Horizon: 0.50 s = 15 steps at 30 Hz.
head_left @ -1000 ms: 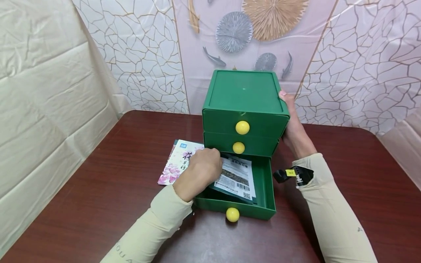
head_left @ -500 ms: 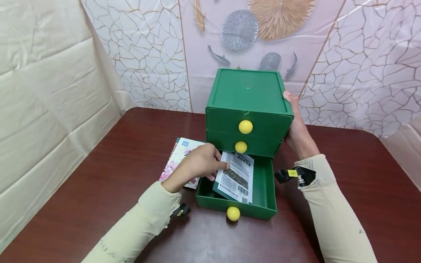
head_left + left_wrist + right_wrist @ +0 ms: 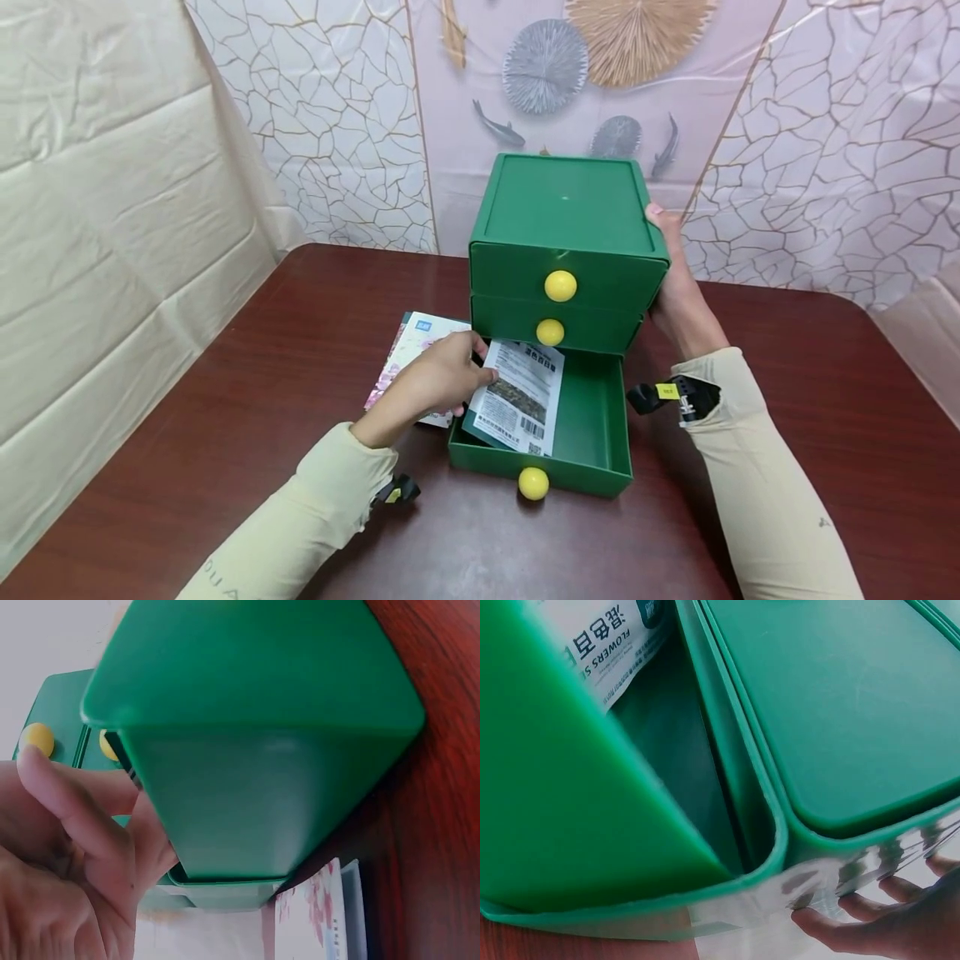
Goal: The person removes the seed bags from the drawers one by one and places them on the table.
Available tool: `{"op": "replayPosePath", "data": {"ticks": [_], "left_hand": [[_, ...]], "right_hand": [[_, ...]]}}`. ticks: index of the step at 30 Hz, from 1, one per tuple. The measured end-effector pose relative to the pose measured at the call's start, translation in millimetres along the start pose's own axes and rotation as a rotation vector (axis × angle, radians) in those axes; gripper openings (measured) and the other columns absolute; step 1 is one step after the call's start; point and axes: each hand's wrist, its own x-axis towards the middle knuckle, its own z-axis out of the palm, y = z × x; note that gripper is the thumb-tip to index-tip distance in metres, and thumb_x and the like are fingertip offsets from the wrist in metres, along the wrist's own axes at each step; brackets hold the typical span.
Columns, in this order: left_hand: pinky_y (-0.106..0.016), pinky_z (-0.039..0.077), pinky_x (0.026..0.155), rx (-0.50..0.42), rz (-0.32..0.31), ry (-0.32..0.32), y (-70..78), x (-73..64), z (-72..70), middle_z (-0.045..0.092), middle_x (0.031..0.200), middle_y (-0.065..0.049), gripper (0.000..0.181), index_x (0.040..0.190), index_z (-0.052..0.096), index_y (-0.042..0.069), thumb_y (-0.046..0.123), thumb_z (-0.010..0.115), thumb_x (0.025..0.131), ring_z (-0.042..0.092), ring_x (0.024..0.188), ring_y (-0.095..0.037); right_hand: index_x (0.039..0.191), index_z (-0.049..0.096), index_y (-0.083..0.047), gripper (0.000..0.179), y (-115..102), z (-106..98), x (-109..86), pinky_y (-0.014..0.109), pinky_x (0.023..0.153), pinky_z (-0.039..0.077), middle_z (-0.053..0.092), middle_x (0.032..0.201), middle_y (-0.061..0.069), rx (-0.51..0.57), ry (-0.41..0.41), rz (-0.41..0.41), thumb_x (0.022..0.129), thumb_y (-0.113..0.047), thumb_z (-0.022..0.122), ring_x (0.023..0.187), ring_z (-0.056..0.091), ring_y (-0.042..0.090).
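A white seed packet (image 3: 517, 396) with a soil photo, small print and a dark green edge lies in the pulled-out bottom drawer (image 3: 596, 417), towards its left side. My left hand (image 3: 442, 371) pinches the packet's left edge, thumb on top, fingers partly hidden beyond the drawer's side. In the left wrist view, the left hand (image 3: 82, 855) reaches past the drawer wall. My right hand (image 3: 678, 287) presses the right side of the green drawer cabinet (image 3: 566, 204). In the right wrist view, its fingertips touch the clear side panel (image 3: 810, 889).
Two closed drawers with yellow round knobs (image 3: 560, 286) sit above the open one. White flower-printed packets (image 3: 408, 350) lie on the brown table (image 3: 292, 358), left of the cabinet. A patterned cloth (image 3: 330, 125) hangs behind the table.
My left hand has come off its deep reach and shifted left, drawing the seed packet towards the drawer's left side. The right hand stays against the cabinet.
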Motion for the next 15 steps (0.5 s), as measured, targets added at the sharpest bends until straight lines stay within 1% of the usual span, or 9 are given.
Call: {"op": "replayPosePath", "data": {"ticks": [2,4,8,9,11,13,15], "left_hand": [[-0.022,0.040,0.041,-0.028,0.001,-0.001,-1.9,-0.8,-0.6,0.069,0.086,-0.010,0.030,0.126,0.056,0.002,0.016,0.069,0.103,0.049,0.042,-0.015],[-0.022,0.039,0.041,-0.067,0.006,-0.006,-4.4,-0.8,-2.5,0.068,0.084,-0.010,0.030,0.126,0.056,0.001,0.015,0.069,0.103,0.047,0.041,-0.013],[-0.021,0.039,0.042,-0.165,0.004,-0.023,-9.9,0.9,-8.1,0.061,0.073,-0.006,0.032,0.129,0.056,0.000,0.014,0.068,0.103,0.042,0.040,-0.011],[-0.022,0.040,0.043,-0.185,0.003,-0.020,-10.9,0.7,-9.3,0.058,0.069,-0.005,0.033,0.130,0.055,0.000,0.013,0.069,0.102,0.042,0.040,-0.011],[-0.022,0.042,0.044,-0.221,-0.004,-0.011,-13.5,0.6,-11.4,0.054,0.065,-0.003,0.035,0.131,0.055,0.000,0.012,0.069,0.102,0.042,0.041,-0.010],[-0.022,0.045,0.045,-0.245,-0.014,0.004,-16.5,0.2,-12.5,0.052,0.064,-0.003,0.035,0.132,0.055,0.000,0.012,0.070,0.102,0.044,0.042,-0.011],[-0.023,0.048,0.046,-0.271,-0.019,0.014,-19.3,0.0,-13.1,0.051,0.064,-0.003,0.035,0.131,0.055,0.001,0.011,0.071,0.101,0.045,0.042,-0.010]], "right_hand": [[0.164,0.034,-0.031,0.068,0,0,0.4,0.030,0.111,0.032,0.035,0.162,0.002,-0.004,-0.002,-0.009,0.106,-0.066,0.037,0.139,0.039,0.014],[0.165,0.032,-0.032,0.067,0,0,1.2,0.029,0.110,0.034,0.035,0.162,0.002,0.002,-0.015,-0.020,0.106,-0.065,0.036,0.138,0.041,0.015],[0.162,0.036,-0.029,0.066,-2,0,1.7,0.023,0.097,0.045,0.046,0.150,0.001,0.025,-0.017,-0.028,0.106,-0.064,0.038,0.119,0.056,0.010],[0.162,0.036,-0.029,0.065,-3,0,2.1,0.023,0.095,0.046,0.048,0.148,0.000,0.032,-0.019,-0.031,0.106,-0.063,0.038,0.115,0.058,0.009],[0.158,0.041,-0.025,0.063,-2,0,2.8,0.023,0.089,0.049,0.053,0.138,-0.002,0.043,-0.013,-0.042,0.106,-0.061,0.040,0.103,0.061,0.008],[0.158,0.041,-0.024,0.063,-1,1,3.5,0.023,0.088,0.049,0.055,0.135,-0.002,0.048,-0.020,-0.057,0.107,-0.060,0.040,0.101,0.061,0.008],[0.160,0.038,-0.024,0.063,0,1,3.8,0.023,0.091,0.047,0.053,0.137,-0.002,0.048,-0.031,-0.071,0.107,-0.059,0.038,0.107,0.059,0.009]]}}
